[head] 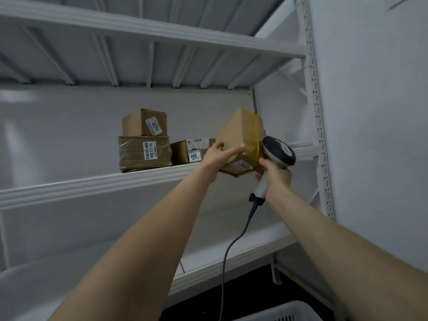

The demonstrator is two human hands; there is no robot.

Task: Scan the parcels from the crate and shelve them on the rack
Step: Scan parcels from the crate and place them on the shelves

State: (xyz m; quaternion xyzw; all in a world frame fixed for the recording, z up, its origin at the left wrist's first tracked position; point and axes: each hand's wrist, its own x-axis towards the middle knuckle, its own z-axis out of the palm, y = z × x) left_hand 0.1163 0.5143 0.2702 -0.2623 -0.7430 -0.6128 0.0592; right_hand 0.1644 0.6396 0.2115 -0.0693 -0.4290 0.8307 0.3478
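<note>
A brown cardboard parcel point(238, 133) with yellowish tape is held tilted over the front edge of the white rack's middle shelf point(92, 184). My left hand point(220, 156) holds it from the left side, thumb on the near face. My right hand point(275, 177) grips the handle of a grey and white corded barcode scanner point(279, 151), whose head sits against the parcel's right side. Three parcels stand on that shelf: a small box labelled 2011 point(144, 122) on top of a taped box point(144, 152), and a low box labelled 3004 point(190, 151) just behind my left hand.
An upper shelf point(150, 31) overhangs close above. A lower shelf point(231, 258) lies below. The rack's perforated upright point(318, 126) and a white wall stand at the right. The rim of a white crate point(284, 311) shows at the bottom. The scanner's cable point(228, 251) hangs down between my arms.
</note>
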